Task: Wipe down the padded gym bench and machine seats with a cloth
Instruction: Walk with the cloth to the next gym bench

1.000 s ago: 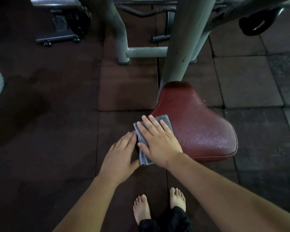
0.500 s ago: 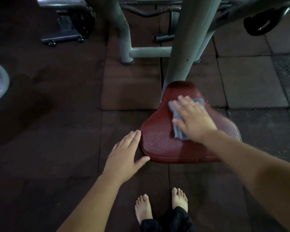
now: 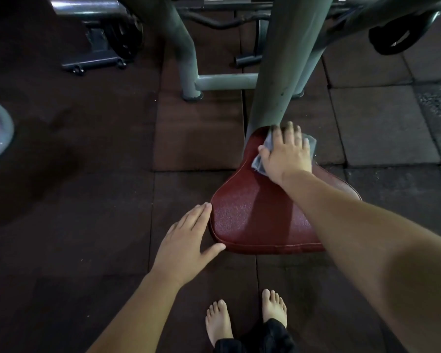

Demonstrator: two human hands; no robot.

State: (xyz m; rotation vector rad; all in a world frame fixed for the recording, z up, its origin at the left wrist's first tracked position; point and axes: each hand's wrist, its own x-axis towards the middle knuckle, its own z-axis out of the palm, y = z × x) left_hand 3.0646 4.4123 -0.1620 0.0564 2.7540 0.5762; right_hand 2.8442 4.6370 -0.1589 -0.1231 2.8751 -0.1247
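At 12 o'clock on the red machine seat (image 3: 260, 220) | right hand (image 3: 287, 154), fingers flat, presses grey cloth (image 3: 258, 163) | left hand (image 3: 186, 240) open, touching 8 o'clock edge | best: even pressure, overlapping strokes toward 6

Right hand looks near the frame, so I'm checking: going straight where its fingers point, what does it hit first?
Probably the grey post just beyond its fingertips; depth is unclear.

The right hand (image 3: 288, 154) lies on the cloth (image 3: 312, 145) at the seat's (image 3: 255, 220) far end, just before the post (image 3: 285, 72); the left hand (image 3: 186, 238) lies along its near left edge; bare feet (image 3: 218, 319) stand behind.
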